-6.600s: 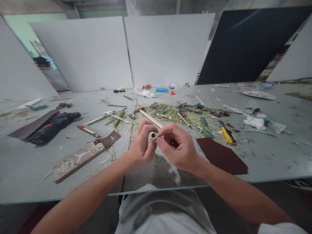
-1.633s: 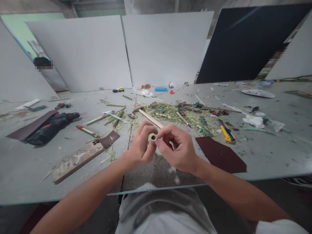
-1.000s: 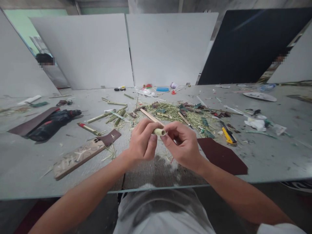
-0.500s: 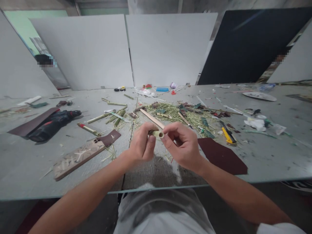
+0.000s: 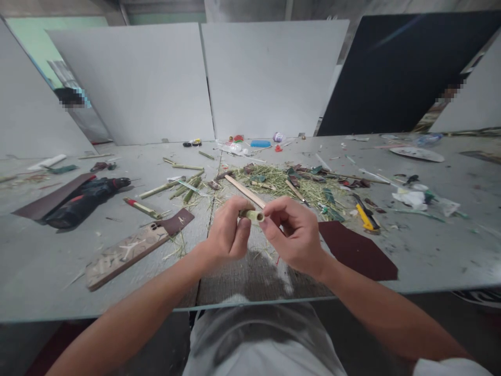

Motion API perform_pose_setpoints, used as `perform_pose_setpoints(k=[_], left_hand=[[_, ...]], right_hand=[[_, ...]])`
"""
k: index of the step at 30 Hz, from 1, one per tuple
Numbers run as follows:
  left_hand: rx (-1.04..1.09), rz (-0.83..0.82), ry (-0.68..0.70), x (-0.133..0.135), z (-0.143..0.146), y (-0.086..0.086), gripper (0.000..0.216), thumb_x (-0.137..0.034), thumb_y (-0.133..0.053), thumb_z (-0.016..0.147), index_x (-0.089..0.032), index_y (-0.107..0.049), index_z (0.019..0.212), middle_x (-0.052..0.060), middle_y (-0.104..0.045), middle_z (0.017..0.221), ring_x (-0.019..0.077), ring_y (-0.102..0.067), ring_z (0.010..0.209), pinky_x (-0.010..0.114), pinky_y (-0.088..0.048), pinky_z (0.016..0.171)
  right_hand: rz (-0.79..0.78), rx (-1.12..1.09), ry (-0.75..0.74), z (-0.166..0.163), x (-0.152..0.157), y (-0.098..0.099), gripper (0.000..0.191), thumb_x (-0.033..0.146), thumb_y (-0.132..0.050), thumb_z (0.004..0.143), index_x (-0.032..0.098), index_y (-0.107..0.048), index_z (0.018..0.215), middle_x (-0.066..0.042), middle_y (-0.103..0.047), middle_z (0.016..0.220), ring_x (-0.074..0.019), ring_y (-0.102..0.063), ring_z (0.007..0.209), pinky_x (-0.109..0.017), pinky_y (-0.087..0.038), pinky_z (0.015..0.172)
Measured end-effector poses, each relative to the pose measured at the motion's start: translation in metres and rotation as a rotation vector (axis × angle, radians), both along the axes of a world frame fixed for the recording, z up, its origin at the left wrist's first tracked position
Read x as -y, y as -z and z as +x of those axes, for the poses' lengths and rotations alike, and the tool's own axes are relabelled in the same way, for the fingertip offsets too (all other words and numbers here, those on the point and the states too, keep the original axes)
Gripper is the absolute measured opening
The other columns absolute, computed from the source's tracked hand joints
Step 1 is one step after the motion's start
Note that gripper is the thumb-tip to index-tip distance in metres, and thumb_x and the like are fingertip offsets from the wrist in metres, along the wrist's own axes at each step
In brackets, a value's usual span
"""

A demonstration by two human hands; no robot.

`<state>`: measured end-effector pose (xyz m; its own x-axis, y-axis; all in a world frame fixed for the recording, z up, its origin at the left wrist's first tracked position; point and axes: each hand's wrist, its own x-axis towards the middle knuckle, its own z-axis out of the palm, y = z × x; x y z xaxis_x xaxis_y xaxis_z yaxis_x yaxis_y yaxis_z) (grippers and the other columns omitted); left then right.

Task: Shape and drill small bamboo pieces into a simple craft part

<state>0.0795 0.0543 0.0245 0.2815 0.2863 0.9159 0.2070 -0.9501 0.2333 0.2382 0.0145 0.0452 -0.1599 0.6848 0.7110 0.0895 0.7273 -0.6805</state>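
Observation:
A short green bamboo tube (image 5: 254,215) is held above the table, its hollow end turned to the right and toward me. Wrapped round its left part are the fingers of my left hand (image 5: 229,228), with the thumb along the near side. The thumb and forefinger of my right hand (image 5: 293,235) pinch at the tube's open end. A pale flat wooden stick (image 5: 242,189) slants away just behind the tube. Its near end reaches my right fingertips, and I cannot tell whether they touch it.
Green shavings (image 5: 274,180) and scraps lie beyond my hands. A yellow utility knife (image 5: 366,215) and dark red sandpaper (image 5: 356,250) are at right. At left are a phone (image 5: 125,256), a cordless drill (image 5: 86,201) and bamboo pieces (image 5: 191,188). White panels (image 5: 274,78) stand behind.
The bamboo tube and both hands have shifted very slightly to the right. Both hands keep their grip, and the things on the table stay put.

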Motion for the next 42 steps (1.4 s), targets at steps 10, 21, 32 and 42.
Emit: perform_pose_setpoints(k=[10, 21, 32, 42], left_hand=[[0.006, 0.113, -0.106, 0.005, 0.001, -0.013, 0.015, -0.026, -0.04, 0.096, -0.017, -0.05, 0.099, 0.002, -0.05, 0.073, 0.0144, -0.044, 0.063, 0.029, -0.036, 0.058], [0.021, 0.121, -0.217, 0.007, 0.002, -0.015, 0.008, -0.018, -0.054, 0.089, -0.018, -0.055, 0.096, 0.004, -0.063, 0.077, 0.0112, -0.052, 0.061, 0.023, -0.043, 0.056], [0.022, 0.086, -0.338, 0.015, 0.007, -0.018, 0.01, -0.023, -0.064, 0.085, -0.017, -0.057, 0.082, -0.005, -0.054, 0.053, 0.0053, -0.045, 0.042, 0.018, -0.034, 0.042], [-0.004, -0.038, -0.233, 0.017, 0.007, -0.019, 0.012, -0.025, -0.058, 0.087, -0.016, -0.061, 0.08, -0.001, -0.06, 0.057, 0.0074, -0.054, 0.046, 0.017, -0.04, 0.042]], right_hand=[[-0.011, -0.018, 0.041, 0.0, -0.003, -0.002, 0.002, 0.021, -0.065, 0.087, 0.02, -0.063, 0.088, 0.009, -0.037, 0.052, -0.0051, -0.031, 0.044, -0.021, -0.024, 0.041], [-0.285, -0.265, -0.089, 0.003, -0.02, 0.003, 0.017, 0.036, -0.077, 0.077, 0.02, -0.073, 0.082, 0.007, -0.04, 0.048, -0.0066, -0.031, 0.044, -0.023, -0.027, 0.041], [-0.384, -0.287, -0.172, 0.008, -0.025, 0.004, 0.02, 0.034, -0.077, 0.076, 0.019, -0.069, 0.086, 0.009, -0.038, 0.047, -0.0049, -0.028, 0.041, -0.021, -0.024, 0.04], [-0.486, -0.294, -0.086, 0.005, -0.026, -0.001, 0.016, 0.027, -0.073, 0.074, 0.017, -0.061, 0.074, 0.009, -0.039, 0.048, -0.0045, -0.028, 0.041, -0.021, -0.021, 0.04]])
